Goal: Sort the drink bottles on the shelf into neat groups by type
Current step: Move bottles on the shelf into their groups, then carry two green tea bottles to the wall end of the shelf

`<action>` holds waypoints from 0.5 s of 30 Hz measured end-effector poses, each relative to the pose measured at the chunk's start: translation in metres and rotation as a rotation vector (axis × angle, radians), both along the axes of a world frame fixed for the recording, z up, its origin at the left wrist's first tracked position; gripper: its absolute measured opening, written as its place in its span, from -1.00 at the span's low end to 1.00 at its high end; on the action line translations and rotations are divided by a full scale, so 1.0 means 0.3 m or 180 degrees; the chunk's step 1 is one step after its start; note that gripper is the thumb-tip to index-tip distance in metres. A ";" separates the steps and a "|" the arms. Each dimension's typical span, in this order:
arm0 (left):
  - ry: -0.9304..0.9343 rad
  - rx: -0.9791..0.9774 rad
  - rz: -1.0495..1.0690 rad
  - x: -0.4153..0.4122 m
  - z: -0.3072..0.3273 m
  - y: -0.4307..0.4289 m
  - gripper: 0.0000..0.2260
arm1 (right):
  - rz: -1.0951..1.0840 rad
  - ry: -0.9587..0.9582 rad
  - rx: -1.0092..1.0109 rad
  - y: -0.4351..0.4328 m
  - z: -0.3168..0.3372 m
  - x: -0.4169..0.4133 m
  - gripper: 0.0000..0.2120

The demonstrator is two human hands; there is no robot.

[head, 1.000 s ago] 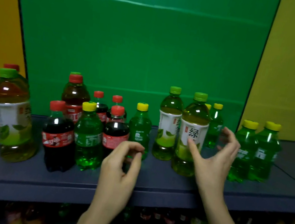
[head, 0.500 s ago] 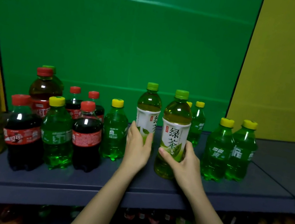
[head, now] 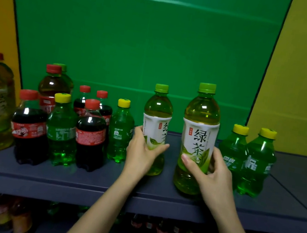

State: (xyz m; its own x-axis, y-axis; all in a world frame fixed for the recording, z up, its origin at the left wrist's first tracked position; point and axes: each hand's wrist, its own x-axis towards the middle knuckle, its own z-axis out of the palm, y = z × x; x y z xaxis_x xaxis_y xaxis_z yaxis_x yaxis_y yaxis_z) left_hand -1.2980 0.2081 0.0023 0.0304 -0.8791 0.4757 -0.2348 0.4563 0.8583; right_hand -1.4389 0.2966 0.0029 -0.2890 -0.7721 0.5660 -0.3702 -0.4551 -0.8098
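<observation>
Grip doubled: left hand (head: 140, 154) wraps a green-capped, white-labelled plastic tea bottle (head: 156, 120); right hand (head: 214, 175) wraps its twin (head: 199, 136) at three o'clock.

The left hand (head: 140, 155) and right hand (head: 214, 176) are bare, like both slender forearms (head: 95, 214), with short plain fingernails (head: 184, 157).

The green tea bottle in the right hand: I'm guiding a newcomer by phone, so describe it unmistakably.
On the dark shelf before the green backdrop, look just left of the two yellow-capped green sodas. The green tea bottle there, gripped by the right hand, appears taller and nearer than its twin.
</observation>
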 end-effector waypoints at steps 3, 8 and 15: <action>0.0051 -0.0173 0.0066 0.048 0.019 0.086 -0.47 | 0.0261 -0.0148 -0.0096 0.013 0.021 0.011 -0.59; 0.0245 -0.0305 0.0335 0.193 0.073 0.218 -0.40 | 0.0659 -0.0210 -0.0163 0.017 0.039 0.082 -0.58; 0.0310 -0.0459 0.1053 0.528 0.114 0.425 -0.43 | 0.1502 -0.0278 -0.0137 0.001 0.028 0.345 -0.62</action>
